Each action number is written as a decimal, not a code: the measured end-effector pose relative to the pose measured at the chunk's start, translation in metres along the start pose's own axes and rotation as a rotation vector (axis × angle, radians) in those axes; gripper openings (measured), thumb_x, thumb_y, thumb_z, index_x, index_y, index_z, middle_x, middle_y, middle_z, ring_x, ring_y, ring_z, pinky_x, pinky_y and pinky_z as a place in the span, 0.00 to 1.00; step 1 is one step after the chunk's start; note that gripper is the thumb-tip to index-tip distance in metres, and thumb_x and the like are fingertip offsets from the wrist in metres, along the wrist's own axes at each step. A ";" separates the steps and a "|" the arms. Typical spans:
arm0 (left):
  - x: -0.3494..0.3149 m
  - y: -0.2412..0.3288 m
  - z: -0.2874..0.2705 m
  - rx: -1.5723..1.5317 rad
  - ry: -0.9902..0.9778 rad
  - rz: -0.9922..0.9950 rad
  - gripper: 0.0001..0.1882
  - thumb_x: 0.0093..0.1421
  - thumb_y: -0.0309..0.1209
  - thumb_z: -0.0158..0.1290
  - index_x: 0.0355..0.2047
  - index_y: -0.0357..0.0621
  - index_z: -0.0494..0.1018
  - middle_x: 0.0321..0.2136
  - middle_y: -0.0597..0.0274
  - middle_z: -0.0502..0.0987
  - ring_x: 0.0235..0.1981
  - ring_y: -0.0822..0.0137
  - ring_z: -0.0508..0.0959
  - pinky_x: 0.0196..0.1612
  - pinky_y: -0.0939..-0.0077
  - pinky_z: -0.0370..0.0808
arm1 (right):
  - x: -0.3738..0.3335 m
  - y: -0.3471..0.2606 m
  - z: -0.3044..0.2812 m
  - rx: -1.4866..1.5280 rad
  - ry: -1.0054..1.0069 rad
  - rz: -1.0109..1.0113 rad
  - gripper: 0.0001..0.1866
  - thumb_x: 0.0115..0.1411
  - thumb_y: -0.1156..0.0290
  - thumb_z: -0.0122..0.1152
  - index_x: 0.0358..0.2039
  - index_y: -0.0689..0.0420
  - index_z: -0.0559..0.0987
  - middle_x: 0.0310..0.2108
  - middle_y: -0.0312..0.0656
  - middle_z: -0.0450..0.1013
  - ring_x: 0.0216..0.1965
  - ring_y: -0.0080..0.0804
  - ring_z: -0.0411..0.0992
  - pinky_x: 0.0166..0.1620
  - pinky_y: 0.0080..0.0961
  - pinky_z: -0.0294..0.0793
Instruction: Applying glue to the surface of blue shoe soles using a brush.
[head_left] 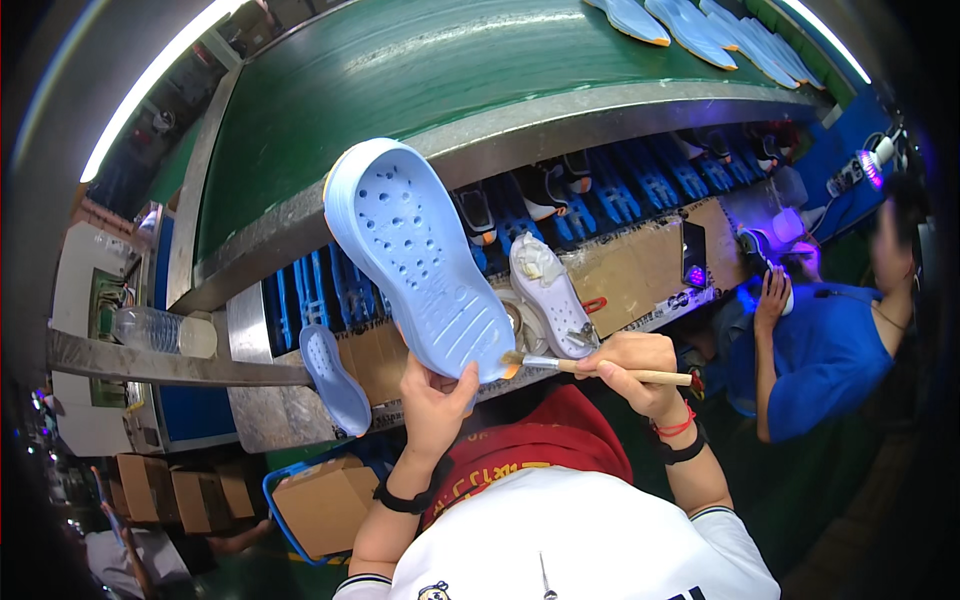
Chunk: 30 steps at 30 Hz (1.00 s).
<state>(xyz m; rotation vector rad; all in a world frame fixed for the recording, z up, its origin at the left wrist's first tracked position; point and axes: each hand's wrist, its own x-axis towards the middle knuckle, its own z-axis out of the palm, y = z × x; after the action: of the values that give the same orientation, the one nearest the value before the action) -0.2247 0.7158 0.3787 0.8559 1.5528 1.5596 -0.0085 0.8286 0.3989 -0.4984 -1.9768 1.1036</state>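
Note:
A light blue shoe sole [415, 255] with a hollowed, hole-dotted inside is held up in front of me, its lower end pinched by my left hand [433, 405]. My right hand [637, 372] is closed round the wooden handle of a flat paintbrush [600, 369]. The bristles touch the rim of the sole at its lower right end. Behind my hands, a whitish sole [552, 295] with crumpled pale material on it lies on the cardboard-covered bench. Another blue sole [335, 380] lies left of my left hand.
Beyond the bench runs a green conveyor belt [330, 95] with a metal edge; several blue soles [690, 30] lie at its far right. Shoe uppers [543, 190] sit on blue racks underneath. A phone [694, 255] stands right. A co-worker in blue [830, 340] works at right; cardboard boxes [325, 505] are lower left.

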 end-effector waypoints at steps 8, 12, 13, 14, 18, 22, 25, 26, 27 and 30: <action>0.001 -0.002 0.001 -0.040 -0.003 -0.045 0.21 0.53 0.20 0.54 0.46 0.31 0.62 0.38 0.52 0.74 0.36 0.69 0.77 0.39 0.78 0.75 | 0.002 0.005 -0.010 0.003 -0.060 -0.021 0.06 0.51 0.78 0.54 0.25 0.62 0.81 0.21 0.42 0.77 0.21 0.31 0.74 0.26 0.24 0.70; 0.012 0.003 0.011 -0.022 -0.033 -0.024 0.21 0.53 0.20 0.54 0.47 0.31 0.61 0.38 0.52 0.74 0.34 0.69 0.77 0.37 0.80 0.75 | 0.001 0.002 -0.024 -0.041 -0.058 0.006 0.07 0.52 0.78 0.53 0.25 0.63 0.81 0.21 0.42 0.77 0.20 0.31 0.73 0.26 0.24 0.70; 0.014 0.003 0.014 -0.020 -0.053 -0.028 0.23 0.53 0.20 0.54 0.48 0.30 0.60 0.40 0.52 0.73 0.37 0.68 0.76 0.40 0.78 0.74 | -0.004 0.001 -0.032 -0.025 -0.030 0.055 0.07 0.52 0.78 0.53 0.25 0.63 0.81 0.20 0.42 0.76 0.20 0.31 0.73 0.26 0.24 0.70; 0.017 0.003 0.019 -0.019 -0.076 -0.029 0.25 0.52 0.19 0.54 0.49 0.30 0.59 0.42 0.51 0.71 0.40 0.67 0.75 0.42 0.76 0.73 | -0.012 0.006 -0.040 0.043 0.085 0.083 0.09 0.52 0.79 0.51 0.24 0.65 0.80 0.20 0.43 0.76 0.20 0.31 0.74 0.27 0.23 0.72; 0.037 -0.008 0.039 -0.074 -0.223 0.054 0.34 0.50 0.17 0.54 0.54 0.35 0.50 0.48 0.50 0.64 0.51 0.64 0.67 0.56 0.69 0.63 | -0.043 0.001 -0.067 0.189 0.481 0.310 0.15 0.54 0.70 0.49 0.25 0.70 0.79 0.20 0.52 0.75 0.21 0.35 0.74 0.27 0.24 0.74; 0.066 0.011 0.090 -0.237 -0.411 0.018 0.32 0.49 0.17 0.55 0.51 0.38 0.51 0.47 0.49 0.66 0.48 0.59 0.72 0.44 0.68 0.76 | -0.077 -0.005 -0.088 0.141 0.743 0.338 0.15 0.54 0.69 0.50 0.25 0.70 0.79 0.19 0.52 0.74 0.19 0.35 0.74 0.26 0.23 0.74; 0.122 0.045 0.150 -0.252 -0.541 0.026 0.32 0.51 0.19 0.53 0.51 0.38 0.48 0.48 0.46 0.64 0.47 0.57 0.72 0.36 0.66 0.80 | -0.097 -0.011 -0.099 0.136 0.920 0.365 0.15 0.53 0.70 0.50 0.25 0.71 0.79 0.18 0.53 0.74 0.18 0.37 0.74 0.26 0.24 0.74; 0.146 0.055 0.173 -0.309 -0.532 0.013 0.32 0.51 0.21 0.53 0.52 0.38 0.47 0.47 0.46 0.66 0.45 0.56 0.73 0.35 0.68 0.80 | -0.102 -0.013 -0.100 0.151 0.944 0.365 0.15 0.52 0.70 0.50 0.24 0.71 0.79 0.18 0.53 0.74 0.18 0.38 0.74 0.26 0.24 0.74; 0.173 0.074 0.193 -0.386 -0.515 -0.050 0.36 0.51 0.22 0.54 0.54 0.36 0.45 0.46 0.47 0.67 0.43 0.56 0.75 0.35 0.68 0.80 | -0.102 -0.014 -0.100 0.152 0.943 0.352 0.15 0.52 0.70 0.50 0.24 0.71 0.79 0.18 0.53 0.74 0.18 0.38 0.74 0.26 0.24 0.74; 0.228 0.103 0.233 -0.483 -0.304 0.079 0.48 0.54 0.26 0.57 0.60 0.32 0.31 0.56 0.42 0.57 0.48 0.55 0.72 0.51 0.65 0.72 | -0.093 -0.019 -0.096 0.164 0.879 0.340 0.15 0.53 0.70 0.50 0.25 0.71 0.79 0.19 0.52 0.74 0.19 0.37 0.74 0.25 0.24 0.75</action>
<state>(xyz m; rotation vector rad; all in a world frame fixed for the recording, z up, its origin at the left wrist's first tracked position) -0.1380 1.0312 0.4773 0.8329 0.8847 1.6727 0.1246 0.8073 0.4007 -1.0431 -1.0482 0.9872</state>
